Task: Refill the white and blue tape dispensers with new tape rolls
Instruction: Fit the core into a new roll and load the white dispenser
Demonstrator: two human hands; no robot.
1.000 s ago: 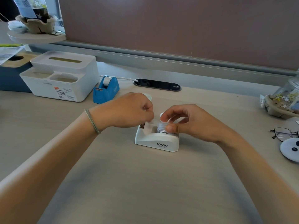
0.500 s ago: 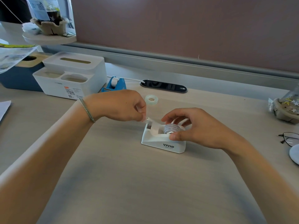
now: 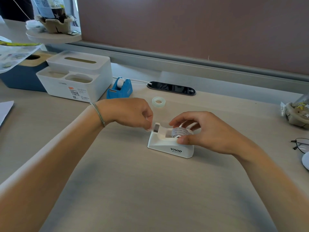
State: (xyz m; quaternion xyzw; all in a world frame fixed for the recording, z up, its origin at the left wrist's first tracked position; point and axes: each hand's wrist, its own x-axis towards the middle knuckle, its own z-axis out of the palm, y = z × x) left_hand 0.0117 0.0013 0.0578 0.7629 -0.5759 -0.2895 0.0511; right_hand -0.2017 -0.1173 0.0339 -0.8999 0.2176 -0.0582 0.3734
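The white tape dispenser (image 3: 168, 145), marked VIVID, stands mid-table. A clear tape roll (image 3: 181, 131) sits in its slot, and my right hand (image 3: 205, 131) holds the roll and the dispenser's rear between thumb and fingers. My left hand (image 3: 132, 113) pinches the free end of the tape just left of the cutter blade (image 3: 156, 127). The tape strip runs from the roll over the blade. A loose clear tape roll (image 3: 158, 102) lies flat behind the hands. The blue dispenser (image 3: 120, 88), with a white roll in it, stands further back left.
A white tissue box organizer (image 3: 75, 76) and a blue box (image 3: 21, 76) stand at the back left. A black power socket (image 3: 171, 88) is set in the desk behind. Glasses (image 3: 301, 145) and a paper cup tray (image 3: 296, 113) lie at the right edge.
The left hand has drawn the tape end from the roll leftward and down past the cutter blade. The right hand stays on the roll. The loose roll behind has come into view.
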